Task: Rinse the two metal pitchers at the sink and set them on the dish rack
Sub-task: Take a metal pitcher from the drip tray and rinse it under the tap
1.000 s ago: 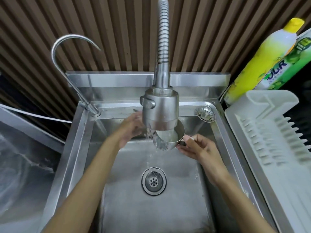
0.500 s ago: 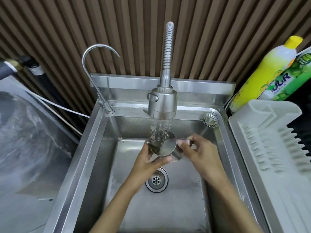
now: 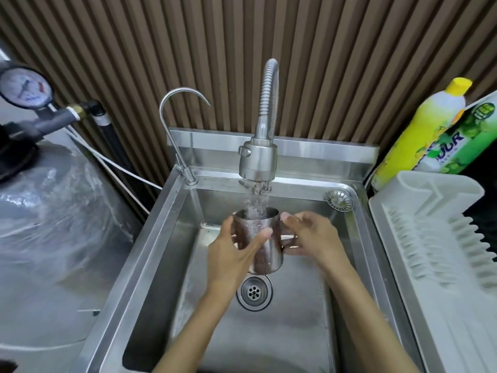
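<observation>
Over the sink (image 3: 172, 227), the left hand (image 3: 231, 254) wraps its fingers round an upright metal pitcher (image 3: 259, 238) under the running faucet (image 3: 258, 161). The right hand (image 3: 314, 238) pinches its handle. Right of the sink, a white rack (image 3: 430, 238).

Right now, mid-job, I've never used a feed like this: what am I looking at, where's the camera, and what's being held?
There is one view, from a camera worn on the person's head, looking down at a steel sink. No machine here, just two bare hands. The left hand wraps the body of a metal pitcher; the right hand grips its handle side. Water falls from the spray faucet into the pitcher's open top. A thin curved tap stands to the left. To the right sit a white dish rack, with nothing on it, and a yellow soap bottle. Only one pitcher shows.
</observation>
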